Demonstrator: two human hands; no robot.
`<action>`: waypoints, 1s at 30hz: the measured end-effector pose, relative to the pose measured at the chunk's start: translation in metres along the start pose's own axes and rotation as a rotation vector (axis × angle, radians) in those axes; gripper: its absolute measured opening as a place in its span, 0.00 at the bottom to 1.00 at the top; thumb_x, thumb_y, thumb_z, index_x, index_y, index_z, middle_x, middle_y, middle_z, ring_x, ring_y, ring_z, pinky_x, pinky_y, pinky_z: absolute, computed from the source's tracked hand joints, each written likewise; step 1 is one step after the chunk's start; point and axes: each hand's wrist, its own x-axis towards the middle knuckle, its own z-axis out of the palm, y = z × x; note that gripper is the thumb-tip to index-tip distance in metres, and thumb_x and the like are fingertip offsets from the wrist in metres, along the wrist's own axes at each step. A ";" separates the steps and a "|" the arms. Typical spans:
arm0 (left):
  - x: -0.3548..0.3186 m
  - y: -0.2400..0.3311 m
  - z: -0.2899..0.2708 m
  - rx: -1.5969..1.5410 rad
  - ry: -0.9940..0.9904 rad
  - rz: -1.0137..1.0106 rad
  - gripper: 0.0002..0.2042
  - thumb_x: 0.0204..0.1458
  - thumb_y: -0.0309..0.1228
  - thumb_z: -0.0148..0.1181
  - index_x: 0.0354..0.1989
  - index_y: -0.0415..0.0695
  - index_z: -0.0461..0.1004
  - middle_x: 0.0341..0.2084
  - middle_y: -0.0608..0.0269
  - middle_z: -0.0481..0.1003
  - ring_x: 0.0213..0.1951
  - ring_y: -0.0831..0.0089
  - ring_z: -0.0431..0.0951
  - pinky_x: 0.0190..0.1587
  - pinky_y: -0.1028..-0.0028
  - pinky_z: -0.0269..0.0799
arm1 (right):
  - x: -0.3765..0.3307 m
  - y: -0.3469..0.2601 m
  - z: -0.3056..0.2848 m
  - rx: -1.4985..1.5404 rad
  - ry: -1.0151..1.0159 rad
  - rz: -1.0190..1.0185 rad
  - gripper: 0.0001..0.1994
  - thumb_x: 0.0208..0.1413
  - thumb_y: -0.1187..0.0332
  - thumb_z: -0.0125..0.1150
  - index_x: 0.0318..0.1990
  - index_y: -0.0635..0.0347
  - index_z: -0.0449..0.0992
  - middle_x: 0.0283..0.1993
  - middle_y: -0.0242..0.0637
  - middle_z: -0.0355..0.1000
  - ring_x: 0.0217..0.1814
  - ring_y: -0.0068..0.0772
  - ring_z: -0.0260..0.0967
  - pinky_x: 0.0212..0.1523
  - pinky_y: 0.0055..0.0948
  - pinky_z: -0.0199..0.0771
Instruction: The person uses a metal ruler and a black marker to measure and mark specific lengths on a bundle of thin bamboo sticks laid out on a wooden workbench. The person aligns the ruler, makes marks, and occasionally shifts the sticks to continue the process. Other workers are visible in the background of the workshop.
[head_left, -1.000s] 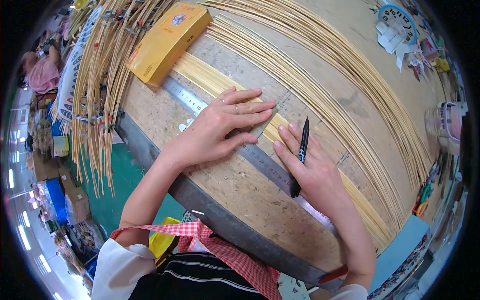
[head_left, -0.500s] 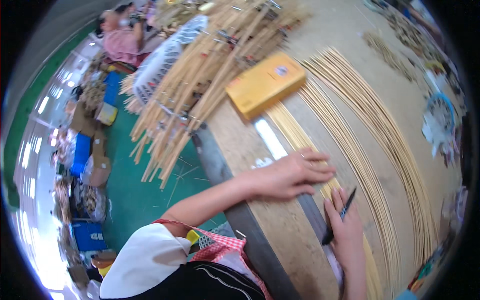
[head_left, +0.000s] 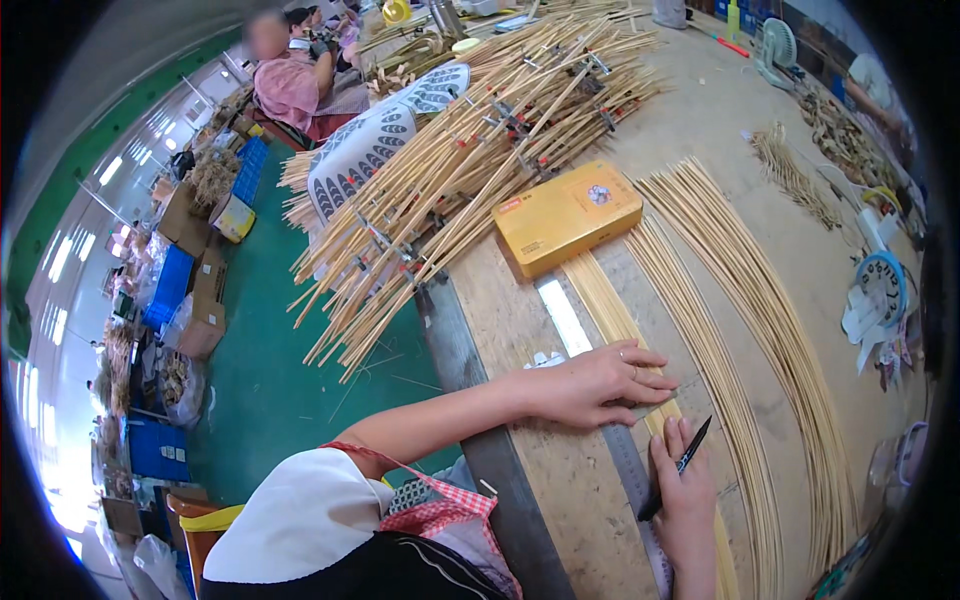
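My left hand (head_left: 598,384) lies flat across a row of thin pale bamboo strips (head_left: 606,305), fingers stretched out and a ring on one of them. Just below it, my right hand (head_left: 686,495) is closed around a black pen (head_left: 694,446), whose pointed end sticks up and away from me. Its fingertips rest against the same strips. Beside the strips, on my side, a long ruler (head_left: 629,468) runs lengthwise, partly covered by my left hand. A yellow box (head_left: 568,218) sits over the far end of the strips.
Two more rows of strips (head_left: 705,340) fan out on the right. Far left on the table (head_left: 545,440), clamped sticks (head_left: 470,170) are heaped beside a white patterned sheet (head_left: 365,150). A fan (head_left: 776,48) stands far right. Another person (head_left: 290,85) sits beyond the heap.
The view has shifted, so the table and box appear lower in the picture. Both hands stay at about the same place on the strips, the right one still holding the pen.
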 end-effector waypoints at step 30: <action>-0.003 0.000 0.001 -0.002 -0.007 -0.017 0.28 0.56 0.34 0.65 0.66 0.44 0.70 0.70 0.61 0.66 0.73 0.52 0.58 0.73 0.41 0.49 | -0.001 -0.001 -0.001 0.004 -0.037 0.013 0.31 0.46 0.83 0.59 0.63 0.66 0.71 0.71 0.54 0.64 0.75 0.60 0.58 0.73 0.55 0.58</action>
